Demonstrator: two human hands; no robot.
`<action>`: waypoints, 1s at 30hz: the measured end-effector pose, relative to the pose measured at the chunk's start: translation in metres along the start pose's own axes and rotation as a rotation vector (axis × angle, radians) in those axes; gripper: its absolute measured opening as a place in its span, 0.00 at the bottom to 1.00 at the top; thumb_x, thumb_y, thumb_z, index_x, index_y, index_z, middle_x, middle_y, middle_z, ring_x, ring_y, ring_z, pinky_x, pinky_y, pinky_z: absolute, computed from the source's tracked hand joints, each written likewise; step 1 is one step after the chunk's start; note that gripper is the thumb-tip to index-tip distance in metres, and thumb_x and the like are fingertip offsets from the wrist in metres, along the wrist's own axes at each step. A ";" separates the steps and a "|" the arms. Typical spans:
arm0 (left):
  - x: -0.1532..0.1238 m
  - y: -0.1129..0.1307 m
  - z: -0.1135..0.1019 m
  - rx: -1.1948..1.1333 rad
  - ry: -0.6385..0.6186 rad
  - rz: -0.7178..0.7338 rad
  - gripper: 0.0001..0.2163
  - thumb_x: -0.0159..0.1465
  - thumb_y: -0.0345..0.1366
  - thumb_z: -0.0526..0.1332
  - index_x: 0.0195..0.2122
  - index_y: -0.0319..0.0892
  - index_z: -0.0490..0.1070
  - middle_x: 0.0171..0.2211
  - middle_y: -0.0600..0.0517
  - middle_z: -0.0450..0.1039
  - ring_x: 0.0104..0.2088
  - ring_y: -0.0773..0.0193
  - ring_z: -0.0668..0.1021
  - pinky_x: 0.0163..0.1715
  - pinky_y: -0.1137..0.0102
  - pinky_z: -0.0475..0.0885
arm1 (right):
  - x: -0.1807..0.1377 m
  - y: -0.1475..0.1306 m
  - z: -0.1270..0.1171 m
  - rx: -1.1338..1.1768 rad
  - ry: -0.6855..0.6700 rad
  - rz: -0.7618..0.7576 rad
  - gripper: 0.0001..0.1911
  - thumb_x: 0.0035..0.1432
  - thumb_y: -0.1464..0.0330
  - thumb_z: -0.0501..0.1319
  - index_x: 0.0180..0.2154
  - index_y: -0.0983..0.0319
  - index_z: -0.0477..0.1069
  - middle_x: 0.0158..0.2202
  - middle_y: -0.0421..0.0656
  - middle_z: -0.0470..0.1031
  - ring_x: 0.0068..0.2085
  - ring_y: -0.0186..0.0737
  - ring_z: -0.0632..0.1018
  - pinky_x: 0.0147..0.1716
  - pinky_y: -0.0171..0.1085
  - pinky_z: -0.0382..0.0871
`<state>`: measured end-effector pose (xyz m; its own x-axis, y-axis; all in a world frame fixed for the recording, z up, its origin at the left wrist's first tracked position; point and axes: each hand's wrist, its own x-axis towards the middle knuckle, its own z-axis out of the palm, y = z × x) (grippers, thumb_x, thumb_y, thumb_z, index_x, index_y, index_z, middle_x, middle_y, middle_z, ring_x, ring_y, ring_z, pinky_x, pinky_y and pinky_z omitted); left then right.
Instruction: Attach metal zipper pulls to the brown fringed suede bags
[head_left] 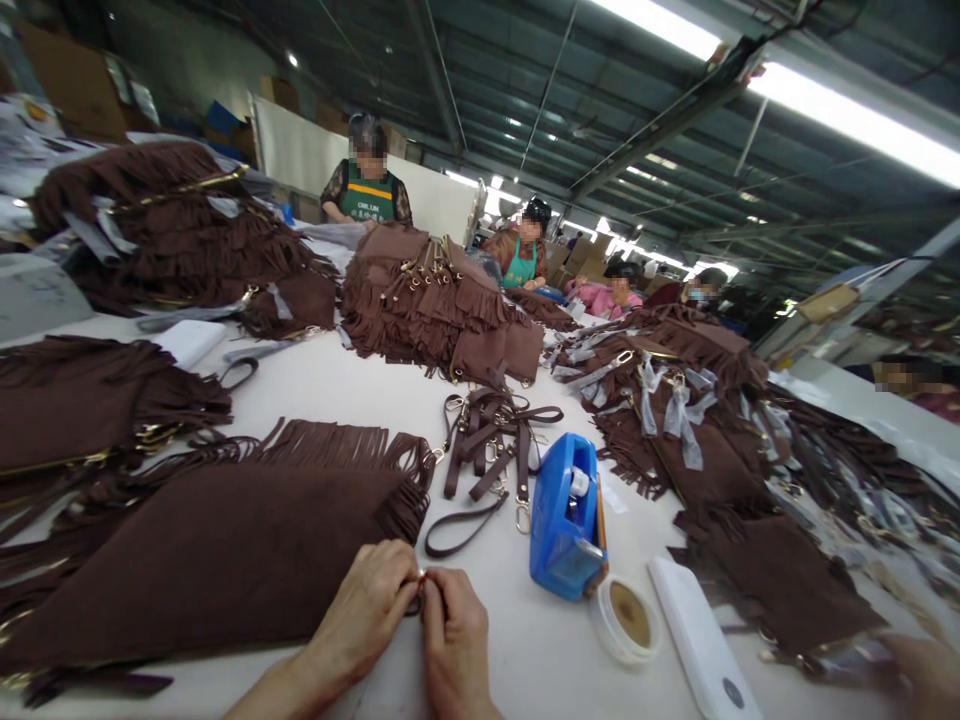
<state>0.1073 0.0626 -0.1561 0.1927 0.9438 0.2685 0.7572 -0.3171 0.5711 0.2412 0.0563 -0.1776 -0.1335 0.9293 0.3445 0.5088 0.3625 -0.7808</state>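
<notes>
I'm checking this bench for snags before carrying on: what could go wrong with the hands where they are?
The left hand and right hand pinch a small metal fitting at the brown fringed bag; it might slip or nip a fingertip. The loose strap lying close could catch. The open tin beside the blue tape dispenser might get knocked.
</notes>
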 end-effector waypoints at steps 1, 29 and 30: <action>-0.002 -0.001 0.003 0.017 0.047 0.049 0.07 0.60 0.27 0.52 0.27 0.42 0.66 0.30 0.52 0.72 0.32 0.61 0.72 0.34 0.66 0.67 | -0.001 -0.001 0.001 -0.049 0.004 -0.014 0.13 0.61 0.72 0.48 0.33 0.60 0.70 0.29 0.43 0.74 0.30 0.36 0.76 0.30 0.32 0.68; -0.012 0.007 0.009 0.213 0.401 0.435 0.14 0.64 0.23 0.45 0.26 0.39 0.66 0.26 0.50 0.69 0.30 0.64 0.69 0.34 0.66 0.63 | 0.015 -0.020 -0.012 0.347 -0.138 0.616 0.14 0.44 0.58 0.51 0.21 0.62 0.67 0.18 0.39 0.65 0.19 0.32 0.62 0.19 0.32 0.55; -0.012 0.008 0.009 0.235 0.398 0.463 0.15 0.64 0.23 0.45 0.26 0.38 0.67 0.26 0.50 0.68 0.30 0.63 0.69 0.33 0.66 0.64 | 0.017 -0.021 -0.013 0.357 -0.140 0.638 0.14 0.43 0.59 0.51 0.20 0.62 0.66 0.17 0.38 0.63 0.18 0.30 0.60 0.17 0.32 0.53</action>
<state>0.1165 0.0494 -0.1620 0.3202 0.5934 0.7385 0.7760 -0.6114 0.1549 0.2396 0.0632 -0.1484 -0.0240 0.9586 -0.2838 0.2200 -0.2718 -0.9369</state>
